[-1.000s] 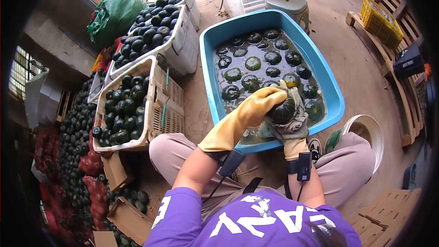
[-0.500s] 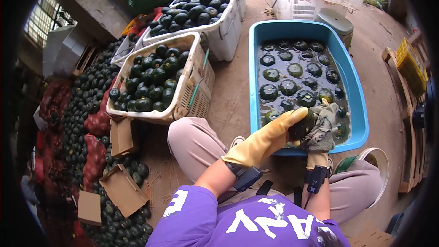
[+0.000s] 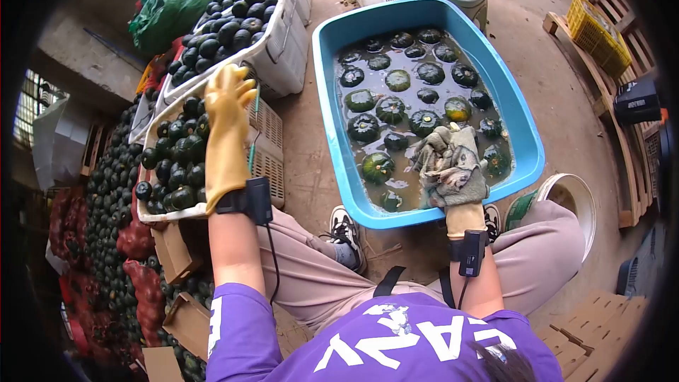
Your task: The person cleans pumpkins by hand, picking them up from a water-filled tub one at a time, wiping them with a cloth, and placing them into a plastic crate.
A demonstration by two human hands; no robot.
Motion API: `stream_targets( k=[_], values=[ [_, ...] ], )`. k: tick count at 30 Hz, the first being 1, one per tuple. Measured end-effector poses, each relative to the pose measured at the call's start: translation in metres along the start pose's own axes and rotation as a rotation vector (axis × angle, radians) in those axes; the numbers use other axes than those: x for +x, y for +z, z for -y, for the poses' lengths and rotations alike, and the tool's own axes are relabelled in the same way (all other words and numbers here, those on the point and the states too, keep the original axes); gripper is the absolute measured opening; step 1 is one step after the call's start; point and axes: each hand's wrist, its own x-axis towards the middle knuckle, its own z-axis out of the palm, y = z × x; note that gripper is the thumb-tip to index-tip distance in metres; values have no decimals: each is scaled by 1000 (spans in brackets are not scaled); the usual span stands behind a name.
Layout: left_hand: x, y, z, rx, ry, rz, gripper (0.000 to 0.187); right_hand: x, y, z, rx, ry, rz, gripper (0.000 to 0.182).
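My left hand (image 3: 230,117), in a yellow rubber glove, is over the near crate of dark green squashes (image 3: 185,150). Its fingers are apart and no squash shows in them. My right hand (image 3: 465,221), also gloved, is mostly covered by a wet grey rag (image 3: 453,163) that it grips above the near side of the blue tub (image 3: 527,124). Several round green squashes (image 3: 390,110) float in murky water in the tub. One squash (image 3: 457,108) with an orange patch lies just beyond the rag.
White crates heaped with squashes (image 3: 230,28) stand at the back left, a green sack (image 3: 173,10) beside them. Loose squashes, red net bags (image 3: 148,293) and cardboard (image 3: 191,325) cover the left floor. A bucket (image 3: 571,205), pallet (image 3: 601,106) and yellow crate (image 3: 598,35) are at right.
My left hand has moved left from the tub to the near crate; the squash it held is no longer seen in it. My right hand stays over the tub with the rag. The view has shifted.
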Motion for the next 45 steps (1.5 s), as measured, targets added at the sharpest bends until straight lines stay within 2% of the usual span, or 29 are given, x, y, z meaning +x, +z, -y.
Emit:
stream_targets(
  k=[1, 2, 4, 5, 6, 7, 8, 9, 11, 12, 14, 15, 17, 19, 21, 23, 25, 26, 27, 29, 31, 33, 35, 37, 39, 41, 42, 43, 45],
  values=[
    [-25, 51, 9, 104, 81, 267, 58, 0, 0, 0, 4, 0, 3, 93],
    [-52, 96, 15, 435, 70, 443, 48, 0, 1, 0, 11, -1, 7, 93],
    [-74, 149, 75, 968, 692, 902, 59, -1, 2, 0, 18, 3, 17, 93],
    [-80, 175, 81, 1380, 397, 1156, 68, -2, 3, -1, 20, 5, 23, 93],
    [-87, 193, 94, 1647, 133, 1196, 74, -1, 3, -1, 26, 3, 30, 93],
    [-86, 206, 172, 1772, 169, 952, 66, 0, 3, -1, 31, -2, 37, 93],
    [-85, 204, 195, 1788, 263, 1024, 52, 0, 2, -2, 30, 1, 42, 93],
    [-86, 202, 194, 1806, 188, 1188, 37, -1, 1, -2, 29, 6, 47, 93],
    [-104, 180, 194, 1402, -157, 973, 33, -2, -1, -1, 31, 15, 54, 94],
    [-99, 177, 186, 1405, -158, 969, 33, -3, -2, -1, 26, 19, 50, 94],
    [-96, 170, 109, 1139, -147, 1305, 31, -4, -2, -1, 35, 13, 71, 94],
    [-96, 192, 105, 1146, -326, 1222, 36, -8, -4, -2, 36, 8, 77, 94],
    [-128, 193, 55, 405, -596, 1159, 81, -14, -6, -5, 37, 13, 75, 94],
    [-180, 215, 31, 647, -94, 1126, 87, -11, -4, -9, 42, 8, 79, 94],
    [-197, 203, -9, 526, -24, 1152, 91, -11, -5, -11, 41, -6, 81, 94],
    [-202, 187, -40, 548, -47, 1161, 96, -13, -5, -11, 40, -5, 68, 94],
    [-195, 173, -73, 271, -389, 1120, 101, -11, -2, -8, 48, -15, 58, 94],
    [-203, 188, -7, 418, 35, 878, 103, -11, 1, -6, 55, -21, 54, 94],
    [-192, 193, 14, 529, 228, 891, 102, -11, 2, -5, 59, -23, 50, 94],
    [-199, 197, 14, 833, 388, 1012, 102, -10, 5, -5, 72, -31, 44, 94],
    [-206, 197, -17, 927, 338, 1126, 101, -9, 7, -5, 97, -32, 36, 94],
    [-216, 180, -73, 655, 107, 1149, 98, -6, 8, -4, 125, -39, 24, 94],
    [-228, 186, -40, 235, 63, 833, 92, -4, 7, -5, 169, -38, 11, 94],
    [-219, 204, 22, 362, 671, 544, 93, -1, 7, -6, 250, -26, -8, 94],
    [-240, 194, 31, 496, 565, 555, 96, 2, 5, -8, 381, -2, -30, 94],
    [-266, 183, 24, 606, 263, 631, 97, 4, 5, -11, 538, 31, -22, 94],
    [-268, 176, -14, 595, -69, 723, 101, 4, 6, -11, 619, 45, -12, 94],
    [-268, 180, 17, 554, -24, 596, 98, 2, 8, -10, 700, 63, 12, 94],
    [-239, 175, 4, 37, -450, 722, 92, -1, 11, -10, 866, 97, 80, 94]
  ],
)
